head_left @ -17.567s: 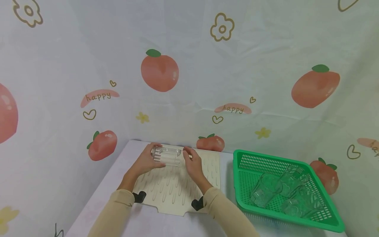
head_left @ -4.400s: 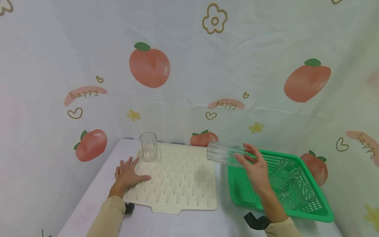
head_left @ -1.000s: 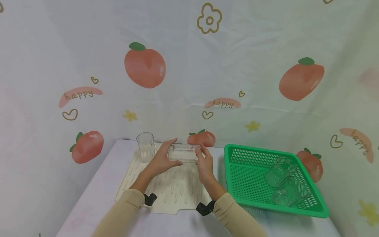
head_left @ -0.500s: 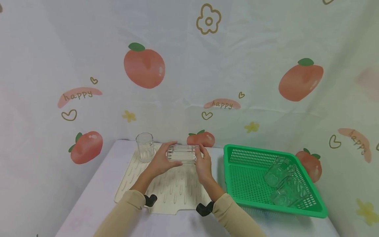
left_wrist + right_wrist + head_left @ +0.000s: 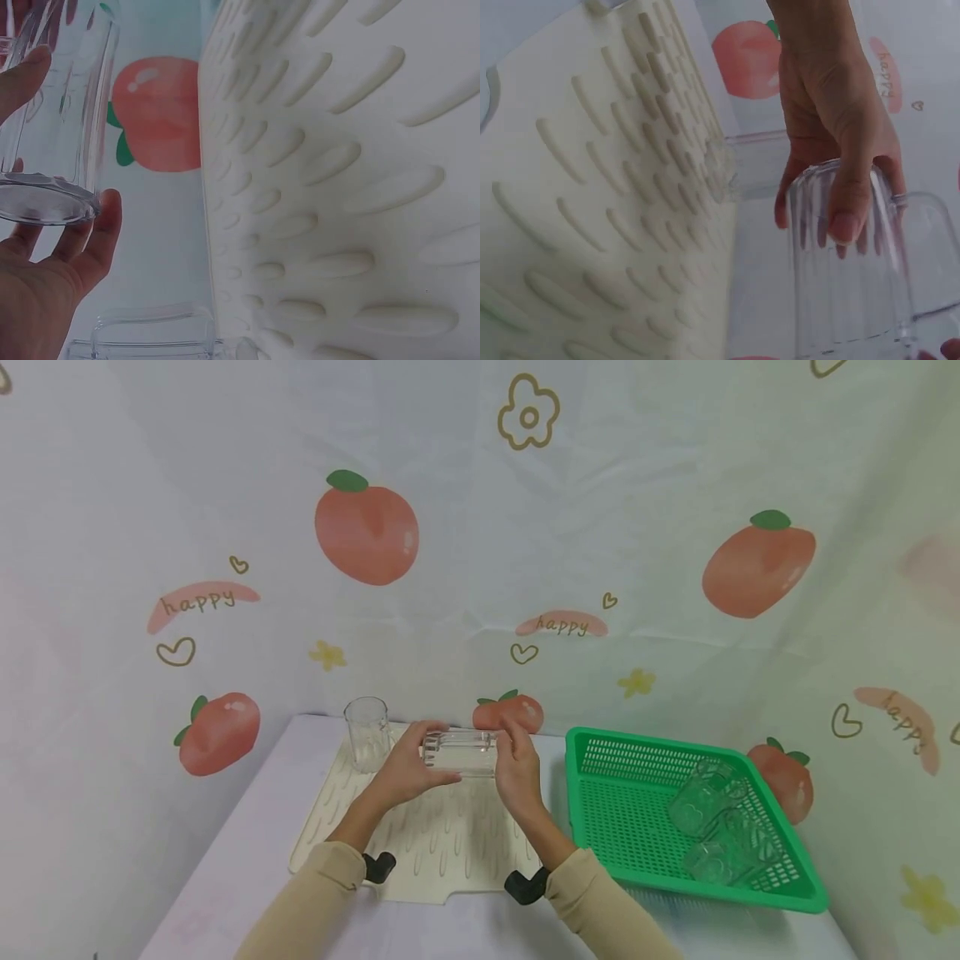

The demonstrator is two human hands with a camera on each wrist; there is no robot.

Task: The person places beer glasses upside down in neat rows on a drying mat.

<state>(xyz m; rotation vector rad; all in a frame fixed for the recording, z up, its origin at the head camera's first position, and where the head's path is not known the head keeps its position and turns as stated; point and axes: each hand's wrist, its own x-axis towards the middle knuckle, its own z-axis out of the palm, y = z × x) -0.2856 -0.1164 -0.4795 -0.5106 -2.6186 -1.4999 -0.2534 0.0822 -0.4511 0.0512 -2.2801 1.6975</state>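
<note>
My left hand point(image 5: 405, 768) grips one end of a clear glass mug point(image 5: 460, 753), held sideways above the back of a cream ribbed mat point(image 5: 427, 852). Its thumb is below and its fingers above; in the left wrist view the fingers reach the mug's thick base point(image 5: 45, 202). At the other end my right hand point(image 5: 519, 772) holds the mug. The right wrist view shows that thumb across the glass, the fingers seen through it and a handle point(image 5: 937, 255) at the side. A second glass mug point(image 5: 367, 735) stands upright on the mat's back left corner.
Right of the mat sits a green perforated basket point(image 5: 573, 793). Two clear glass mugs, one point(image 5: 701, 797) behind the other point(image 5: 723, 856), lie in its right part. A fruit-print cloth point(image 5: 450, 610) hangs behind the white-covered table point(image 5: 225, 893).
The first mug, held 17.6 s ago, now stands on the mat. The right hand brought another from the basket; the left hand left the mat and took it too. Lately the right hand shifted slightly.
</note>
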